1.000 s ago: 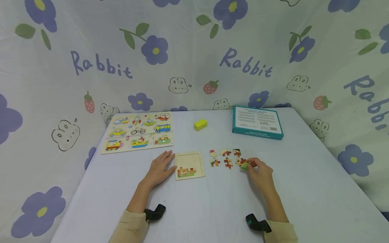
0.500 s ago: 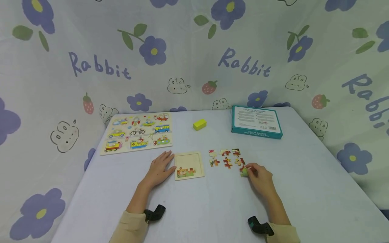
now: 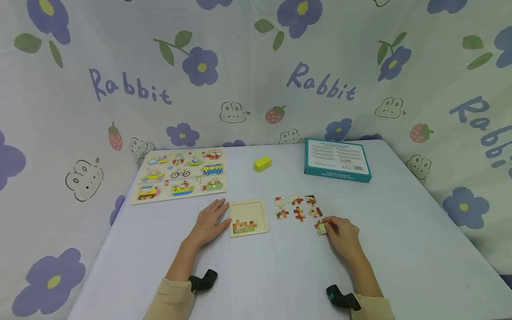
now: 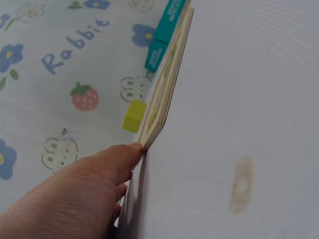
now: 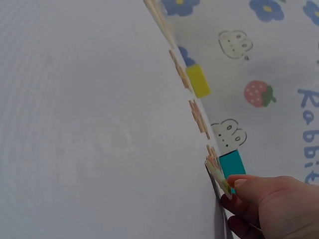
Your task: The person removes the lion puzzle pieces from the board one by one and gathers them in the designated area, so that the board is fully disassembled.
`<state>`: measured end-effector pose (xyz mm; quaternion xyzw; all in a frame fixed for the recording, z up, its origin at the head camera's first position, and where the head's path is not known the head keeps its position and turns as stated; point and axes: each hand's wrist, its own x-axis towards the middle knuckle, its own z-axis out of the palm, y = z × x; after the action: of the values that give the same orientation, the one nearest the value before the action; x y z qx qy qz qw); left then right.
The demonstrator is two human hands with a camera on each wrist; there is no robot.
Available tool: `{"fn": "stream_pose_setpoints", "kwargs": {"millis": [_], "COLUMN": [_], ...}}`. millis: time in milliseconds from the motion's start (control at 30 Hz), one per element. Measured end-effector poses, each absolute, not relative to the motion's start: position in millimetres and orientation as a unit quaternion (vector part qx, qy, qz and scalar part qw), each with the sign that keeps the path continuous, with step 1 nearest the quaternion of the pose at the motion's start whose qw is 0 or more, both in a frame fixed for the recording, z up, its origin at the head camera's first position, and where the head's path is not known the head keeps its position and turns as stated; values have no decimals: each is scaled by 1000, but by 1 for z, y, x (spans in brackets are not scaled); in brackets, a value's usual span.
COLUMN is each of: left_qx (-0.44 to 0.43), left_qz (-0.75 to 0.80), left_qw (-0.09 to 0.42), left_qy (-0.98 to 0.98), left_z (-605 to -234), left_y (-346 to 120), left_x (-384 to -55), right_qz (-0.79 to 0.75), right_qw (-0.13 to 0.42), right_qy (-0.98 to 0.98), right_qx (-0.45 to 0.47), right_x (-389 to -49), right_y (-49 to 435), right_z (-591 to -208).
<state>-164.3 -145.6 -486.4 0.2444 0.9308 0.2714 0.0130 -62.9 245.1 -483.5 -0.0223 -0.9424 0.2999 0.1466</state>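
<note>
In the head view, my right hand [image 3: 345, 235] pinches a green-and-red jigsaw piece [image 3: 320, 228] between thumb and fingertips, close over the table. The right wrist view shows this piece slightly tilted, its near edge raised. Just beyond it, several loose jigsaw pieces [image 3: 299, 214] lie in two rows. My left hand [image 3: 208, 224] lies with fingers extended along the left side of a square wooden puzzle tray [image 3: 262, 218], thumb touching its edge. Joined pieces [image 3: 244, 226] with a bear's face fill the tray's lower left. In the left wrist view, the thumb meets the tray's corner.
A vehicle picture board [image 3: 181, 176] lies at the back left. Behind the tray sits a yellow block [image 3: 262, 164], and a teal box [image 3: 338, 160] lies at the back right. A patterned curtain [image 3: 256, 80] hangs behind the white table [image 3: 264, 275].
The right hand has drawn its piece slightly toward the table's front, away from the rows, and turned it a little. The left hand stays at the tray.
</note>
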Motion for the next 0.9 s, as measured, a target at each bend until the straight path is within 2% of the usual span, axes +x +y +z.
{"fn": "stream_pose_setpoints", "kwargs": {"millis": [633,900], "left_qx": [245,242], "left_qz": [274,278], "left_qw": [10,13], "left_qy": [930,929], "left_z": [-487,-488], "left_y": [-145,-146], "left_x": [-165,-164], "right_qz": [279,325], "right_qw": [149,145], "right_qy": [-948,-934], "right_qx": [-16,7], "right_x": [-63,-65], "right_y": [243,234], "right_z": [-481,-472]}}
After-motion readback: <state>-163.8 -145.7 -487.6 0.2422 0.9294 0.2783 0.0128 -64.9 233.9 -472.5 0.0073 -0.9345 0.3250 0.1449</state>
